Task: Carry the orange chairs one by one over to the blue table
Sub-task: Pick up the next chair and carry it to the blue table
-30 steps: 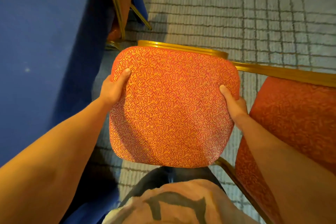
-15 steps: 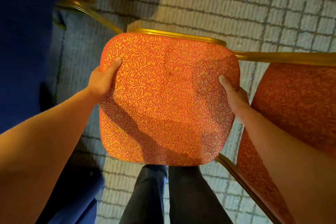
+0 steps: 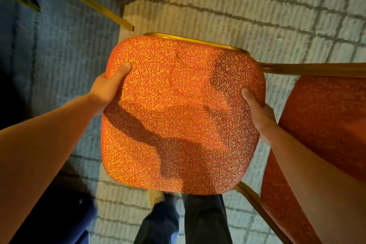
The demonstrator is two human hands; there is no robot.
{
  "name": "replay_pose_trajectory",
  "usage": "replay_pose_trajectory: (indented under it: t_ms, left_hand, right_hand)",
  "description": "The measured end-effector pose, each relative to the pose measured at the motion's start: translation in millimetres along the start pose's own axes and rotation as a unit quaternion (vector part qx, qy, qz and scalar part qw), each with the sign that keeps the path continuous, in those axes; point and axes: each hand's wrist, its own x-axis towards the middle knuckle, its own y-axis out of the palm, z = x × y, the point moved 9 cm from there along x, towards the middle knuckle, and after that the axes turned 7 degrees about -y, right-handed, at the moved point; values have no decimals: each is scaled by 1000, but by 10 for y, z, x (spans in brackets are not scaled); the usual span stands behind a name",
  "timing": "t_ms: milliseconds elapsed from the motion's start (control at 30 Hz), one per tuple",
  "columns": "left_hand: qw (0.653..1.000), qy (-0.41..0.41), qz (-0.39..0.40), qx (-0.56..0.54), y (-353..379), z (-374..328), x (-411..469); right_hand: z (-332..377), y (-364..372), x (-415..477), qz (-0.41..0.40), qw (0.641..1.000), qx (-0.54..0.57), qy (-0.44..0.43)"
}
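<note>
Hands grip orange chair seat edges.

The floor is pale carpet crossed by a dark grid of lines, bluish in shadow at the left. A gold chair leg slants down to it at upper left. The person's dark-trousered legs stand on it at the bottom.
</note>
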Motion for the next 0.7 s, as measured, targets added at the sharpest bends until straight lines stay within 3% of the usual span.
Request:
replay_pose_trajectory:
  t_ms: [400, 600, 700]
  left_hand:
    - [985, 98, -133, 50, -102, -42, -6]
    - [971, 207, -80, 94, -39, -134, -462]
    - [965, 231, -61, 111, -102, -73, -746]
  right_hand:
    - [27, -21, -114, -99, 994, -15, -50]
    - [190, 73, -473, -97, 984, -121, -91]
    - [274, 122, -771, -65, 975, -149, -151]
